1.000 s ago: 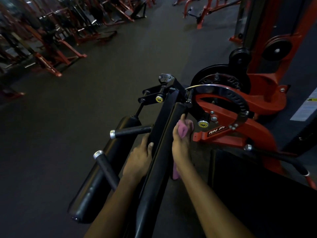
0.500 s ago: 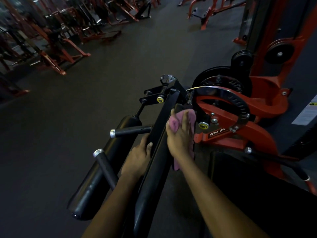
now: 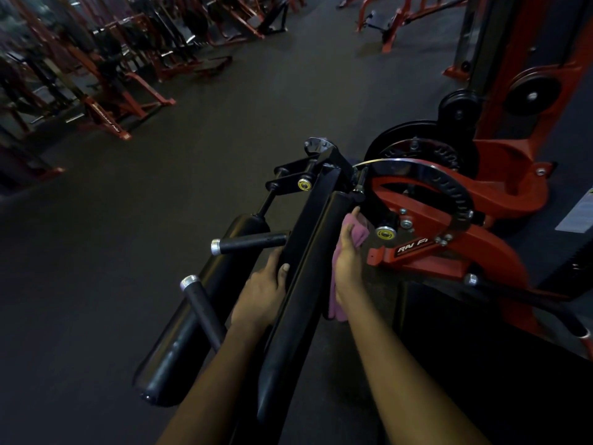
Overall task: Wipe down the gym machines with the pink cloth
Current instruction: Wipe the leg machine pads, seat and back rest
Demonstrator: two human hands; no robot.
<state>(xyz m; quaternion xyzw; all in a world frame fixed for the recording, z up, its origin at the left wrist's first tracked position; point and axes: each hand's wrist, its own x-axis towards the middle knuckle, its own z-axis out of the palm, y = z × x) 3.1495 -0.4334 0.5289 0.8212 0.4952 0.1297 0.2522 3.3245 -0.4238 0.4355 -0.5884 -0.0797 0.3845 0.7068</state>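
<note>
The dim gym floor [image 3: 154,200] stretches away from me, with rows of red-framed machines [image 3: 109,104] along its far edge. From my head camera, the one view I have, I look down a black padded arm [image 3: 308,248] of the machine I am working on, which runs from my chest toward the pivot by the red frame [image 3: 449,252] and its chrome selector arc [image 3: 455,187]. My left hand [image 3: 263,293] grips the near left edge of that padded arm, thumb on top and fingers curled round the side, I judge to keep the swinging part from moving under the wipe. My right hand [image 3: 348,261] lies flat with fingers stretched forward, pressing the pink cloth [image 3: 358,233] against the arm's right flank. The cloth bunches ahead of my fingertips and a tail hangs below my wrist. To the left sit a roller pad [image 3: 195,316] and two grip pegs [image 3: 250,243], untouched. No bucket or bottle shows anywhere.
</note>
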